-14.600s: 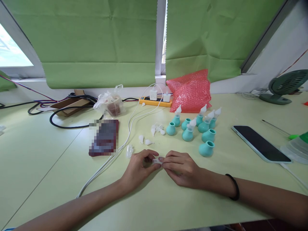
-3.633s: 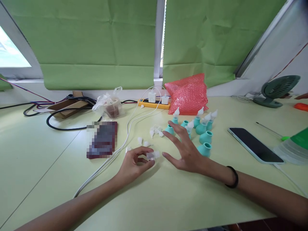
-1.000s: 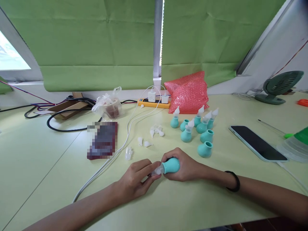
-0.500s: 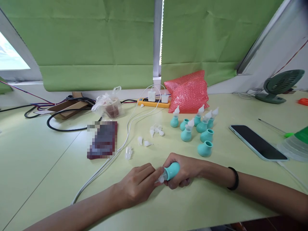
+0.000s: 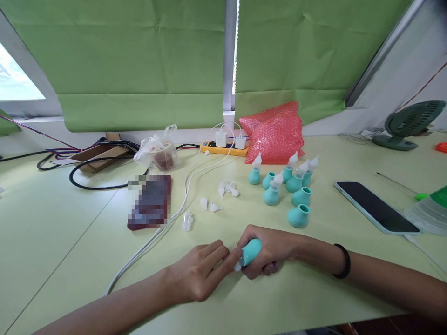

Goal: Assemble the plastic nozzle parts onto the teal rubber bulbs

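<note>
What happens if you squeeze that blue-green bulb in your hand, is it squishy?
Probably squishy: the teal bulb looks like soft rubber, wrapped in the right hand. It seems light, held easily. Laid on its side, its round belly might roll.

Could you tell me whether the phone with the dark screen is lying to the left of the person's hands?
No, the phone lies flat on the table to the right of both hands, beyond the teal bulbs.

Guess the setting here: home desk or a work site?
Likely a small hand-assembly workbench: teal rubber bulbs in a batch, loose clear nozzle tips, a power strip. The right hand grips one teal bulb.
</note>
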### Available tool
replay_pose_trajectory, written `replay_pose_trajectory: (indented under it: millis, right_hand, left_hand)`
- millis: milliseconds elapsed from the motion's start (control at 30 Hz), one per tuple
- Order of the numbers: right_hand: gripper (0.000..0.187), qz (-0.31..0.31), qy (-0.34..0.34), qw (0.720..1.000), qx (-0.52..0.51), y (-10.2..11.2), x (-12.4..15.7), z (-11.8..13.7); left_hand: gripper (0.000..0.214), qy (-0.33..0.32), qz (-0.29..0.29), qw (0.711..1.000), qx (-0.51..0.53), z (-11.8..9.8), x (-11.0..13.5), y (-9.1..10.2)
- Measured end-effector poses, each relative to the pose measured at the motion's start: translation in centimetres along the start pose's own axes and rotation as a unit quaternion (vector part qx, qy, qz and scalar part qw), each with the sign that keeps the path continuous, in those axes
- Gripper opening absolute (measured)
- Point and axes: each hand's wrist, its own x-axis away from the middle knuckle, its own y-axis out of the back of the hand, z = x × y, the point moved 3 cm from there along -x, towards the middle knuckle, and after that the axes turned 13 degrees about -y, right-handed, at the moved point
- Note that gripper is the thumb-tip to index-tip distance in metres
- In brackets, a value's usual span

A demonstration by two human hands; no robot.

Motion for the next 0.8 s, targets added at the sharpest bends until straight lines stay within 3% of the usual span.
replay_pose_trajectory:
  millis: [267, 400, 500, 600, 700, 800]
  right_hand:
    - [0.015, 0.009, -0.002, 1.0, -0.017, 0.1, 0.3, 0.3]
    - [0.02, -0.013, 0.061, 0.997, -0.053, 0.2, 0.1, 0.6]
    - [0.027, -0.086, 0.136, 0.981, -0.104, 0.4, -0.3, 0.7]
    - [0.025, -0.222, 0.211, 0.947, -0.096, 1.0, -0.3, 0.7]
    - [0.02, -0.369, 0.257, 0.893, -0.025, 1.5, -0.1, 0.7]
    - [0.019, -0.418, 0.277, 0.865, 0.013, 1.6, -0.1, 0.6]
  left_hand:
    - [0.033, 0.039, -0.048, 0.998, 0.009, 0.5, 0.1, -0.2]
    - [0.035, 0.089, -0.069, 0.993, 0.031, 1.5, 0.4, -0.1]
    - [0.044, 0.183, -0.056, 0.981, 0.02, 3.0, 0.8, 0.0]
    - [0.047, 0.26, 0.044, 0.964, -0.024, 4.1, 1.2, -0.5]
    - [0.039, 0.284, 0.136, 0.947, -0.064, 4.5, 1.6, -1.1]
    - [0.03, 0.283, 0.163, 0.942, -0.081, 4.4, 1.7, -1.4]
